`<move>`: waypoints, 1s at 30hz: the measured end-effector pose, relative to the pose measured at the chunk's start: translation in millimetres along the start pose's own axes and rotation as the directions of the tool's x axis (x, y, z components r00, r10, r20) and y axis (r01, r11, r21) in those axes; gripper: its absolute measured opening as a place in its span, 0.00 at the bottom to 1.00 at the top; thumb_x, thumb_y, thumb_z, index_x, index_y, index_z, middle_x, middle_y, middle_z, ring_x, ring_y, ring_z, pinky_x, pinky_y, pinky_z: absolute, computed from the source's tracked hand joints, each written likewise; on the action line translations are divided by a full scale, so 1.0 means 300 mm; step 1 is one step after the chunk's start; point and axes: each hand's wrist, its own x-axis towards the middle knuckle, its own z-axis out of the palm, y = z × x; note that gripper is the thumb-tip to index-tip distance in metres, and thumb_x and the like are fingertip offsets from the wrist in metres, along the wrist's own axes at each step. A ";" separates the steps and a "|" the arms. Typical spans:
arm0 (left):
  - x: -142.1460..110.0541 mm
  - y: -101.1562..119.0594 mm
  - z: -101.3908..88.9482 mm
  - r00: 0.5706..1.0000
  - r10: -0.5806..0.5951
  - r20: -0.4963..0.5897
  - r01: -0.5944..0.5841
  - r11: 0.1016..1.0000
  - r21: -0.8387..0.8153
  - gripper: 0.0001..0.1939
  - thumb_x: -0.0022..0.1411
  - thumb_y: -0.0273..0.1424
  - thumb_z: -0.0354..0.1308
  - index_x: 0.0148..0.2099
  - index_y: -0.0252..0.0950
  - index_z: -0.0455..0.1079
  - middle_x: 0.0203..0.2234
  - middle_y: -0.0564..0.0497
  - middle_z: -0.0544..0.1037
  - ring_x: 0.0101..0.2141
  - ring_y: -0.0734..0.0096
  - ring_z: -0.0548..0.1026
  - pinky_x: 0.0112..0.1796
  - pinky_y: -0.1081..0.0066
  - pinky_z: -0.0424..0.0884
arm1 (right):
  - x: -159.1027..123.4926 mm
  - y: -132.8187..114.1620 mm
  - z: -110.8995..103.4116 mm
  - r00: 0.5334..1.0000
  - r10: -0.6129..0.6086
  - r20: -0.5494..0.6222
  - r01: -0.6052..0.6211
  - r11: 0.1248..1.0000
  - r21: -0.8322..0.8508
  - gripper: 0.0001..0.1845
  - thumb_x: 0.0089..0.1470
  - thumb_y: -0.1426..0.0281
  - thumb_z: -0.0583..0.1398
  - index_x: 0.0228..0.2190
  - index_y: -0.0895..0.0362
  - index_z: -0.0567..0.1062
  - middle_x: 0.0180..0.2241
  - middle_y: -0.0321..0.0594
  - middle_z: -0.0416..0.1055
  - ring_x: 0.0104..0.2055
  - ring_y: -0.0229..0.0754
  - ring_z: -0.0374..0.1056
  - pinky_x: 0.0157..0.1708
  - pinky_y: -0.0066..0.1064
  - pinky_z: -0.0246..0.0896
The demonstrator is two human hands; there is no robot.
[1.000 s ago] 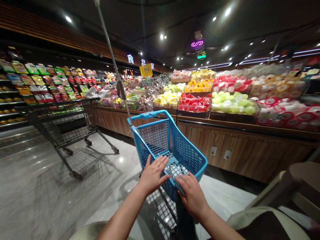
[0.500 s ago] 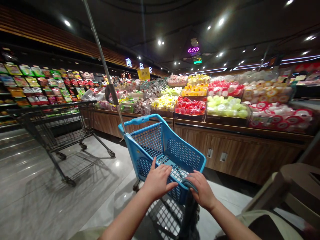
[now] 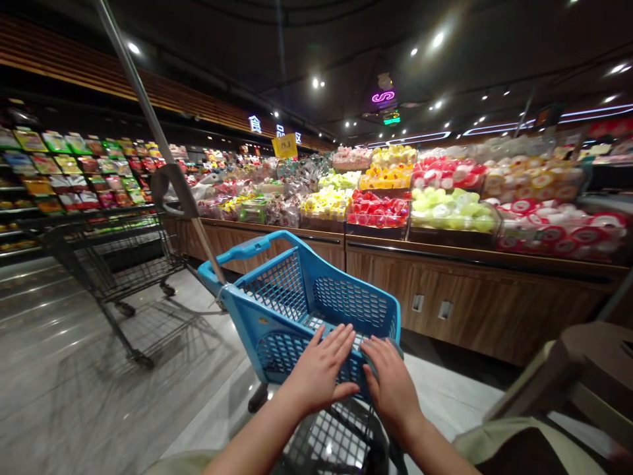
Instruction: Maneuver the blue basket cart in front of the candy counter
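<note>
A blue plastic shopping cart [image 3: 353,293] stands in front of me, its handle [image 3: 250,249] on the far left side. My left hand [image 3: 324,373] lies over the near edge of the basket, fingers stretched forward and thumb out to the right. Close beside it, my right hand [image 3: 393,386] rests over the basket's near right corner, fingers extended and thumb apart. A grey piece at that corner is mostly covered by this hand. A metal pole [image 3: 143,99] with a dark loop [image 3: 174,188] rises from the handle end. The visible basket floor shows no goods.
A black wire shopping cart [image 3: 123,257] stands on the left. Behind the blue cart runs a wooden counter [image 3: 380,280] with bins of colourful wrapped sweets [image 3: 378,210]. Packaged goods [image 3: 74,165] fill shelves at the far left. A brown stool-like object [image 3: 588,369] is close on the right.
The blue cart has shifted left and nearer, its handle end most. My left fingers have come closer together. My right fingers have straightened from their curl round the grey corner piece.
</note>
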 end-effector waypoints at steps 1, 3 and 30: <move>-0.005 -0.003 -0.001 1.000 0.010 -0.006 -0.010 1.000 0.010 0.46 0.63 0.56 0.47 0.72 0.38 0.34 0.69 0.45 0.49 0.67 0.60 0.48 0.64 0.55 0.40 | -0.001 -0.017 0.009 1.000 -0.016 -0.008 0.015 1.000 -0.020 0.19 0.64 0.65 0.52 0.53 0.56 0.69 0.53 0.46 0.70 0.58 0.51 0.63 0.58 0.53 0.58; -0.021 -0.022 -0.003 1.000 0.009 -0.010 -0.009 0.999 0.040 0.46 0.63 0.56 0.48 0.72 0.38 0.35 0.68 0.46 0.49 0.67 0.61 0.48 0.64 0.56 0.41 | -0.006 -0.021 0.019 0.999 -0.042 -0.015 0.042 0.998 -0.054 0.19 0.63 0.66 0.52 0.53 0.57 0.68 0.53 0.47 0.70 0.57 0.51 0.64 0.57 0.51 0.61; -0.101 -0.147 -0.023 0.973 -0.195 -0.122 0.215 0.959 0.186 0.44 0.63 0.58 0.43 0.71 0.36 0.41 0.68 0.44 0.51 0.65 0.58 0.53 0.61 0.58 0.47 | 0.141 -0.088 0.098 0.999 0.007 -0.037 -0.012 0.990 -0.137 0.20 0.62 0.69 0.53 0.54 0.58 0.70 0.55 0.43 0.69 0.59 0.50 0.59 0.60 0.46 0.52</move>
